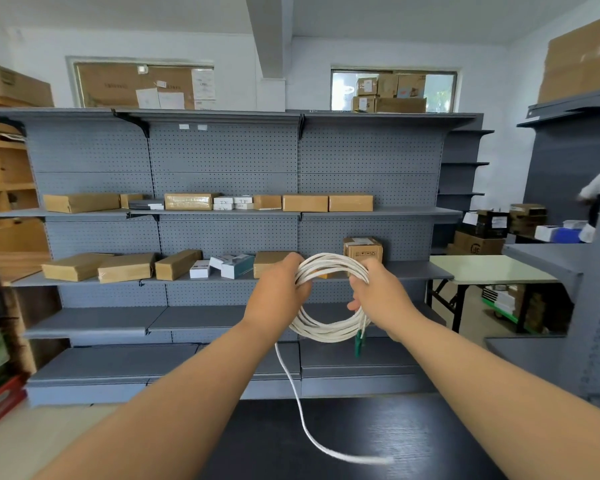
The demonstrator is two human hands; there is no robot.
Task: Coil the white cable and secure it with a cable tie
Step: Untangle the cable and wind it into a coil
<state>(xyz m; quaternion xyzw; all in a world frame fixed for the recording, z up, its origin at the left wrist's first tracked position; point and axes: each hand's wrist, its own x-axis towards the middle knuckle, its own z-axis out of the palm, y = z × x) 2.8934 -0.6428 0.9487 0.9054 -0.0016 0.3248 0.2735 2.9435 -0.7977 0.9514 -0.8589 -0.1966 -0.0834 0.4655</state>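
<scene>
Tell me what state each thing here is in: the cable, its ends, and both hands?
white cable: mostly wound into loops, held up in the air, not yet tied.
loose tail: uncoiled, hanging down, its end on the dark table.
green connector: dangling below the loops.
left hand: fingers curled round the loops' left side.
right hand: gripping the loops' right side.

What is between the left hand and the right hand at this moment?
In the head view, the top strands of the white cable coil span from the left hand to the right hand; both grip it.
</scene>
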